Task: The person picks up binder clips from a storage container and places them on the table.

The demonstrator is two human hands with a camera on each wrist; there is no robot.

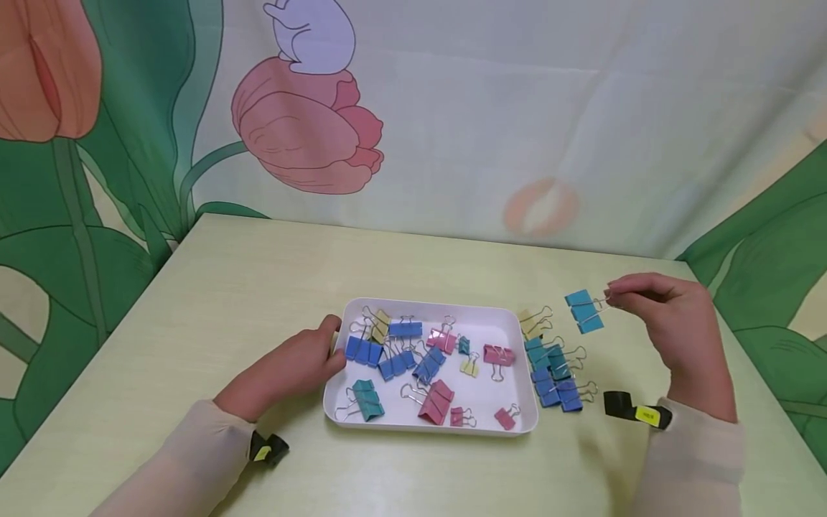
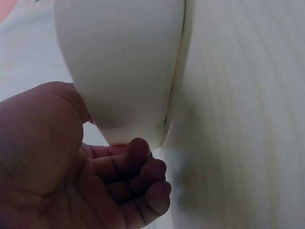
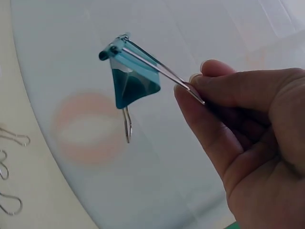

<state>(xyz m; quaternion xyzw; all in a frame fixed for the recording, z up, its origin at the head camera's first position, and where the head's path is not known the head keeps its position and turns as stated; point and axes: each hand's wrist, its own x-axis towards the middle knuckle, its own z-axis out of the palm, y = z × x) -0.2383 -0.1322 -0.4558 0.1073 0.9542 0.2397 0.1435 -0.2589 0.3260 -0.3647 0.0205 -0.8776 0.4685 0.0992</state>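
Pinching one wire handle (image 3: 180, 81), the right hand (image 1: 672, 316) held a teal binder clip (image 1: 584, 311) in the air to the right of the white tray (image 1: 491, 323). The left hand (image 1: 293, 365) gripped the tray by its left end. Inside the tray lay loose clips (image 1: 437, 402) in blue, pink, yellow and teal; just beside its right side, a cluster of yellow, teal and blue clips (image 1: 545, 388) rested on the table (image 1: 258, 273).

Pale table (image 1: 413, 474), light cloth (image 1: 465, 122) behind it, printed pink tulip (image 1: 297, 133), green leaves (image 1: 138, 64)
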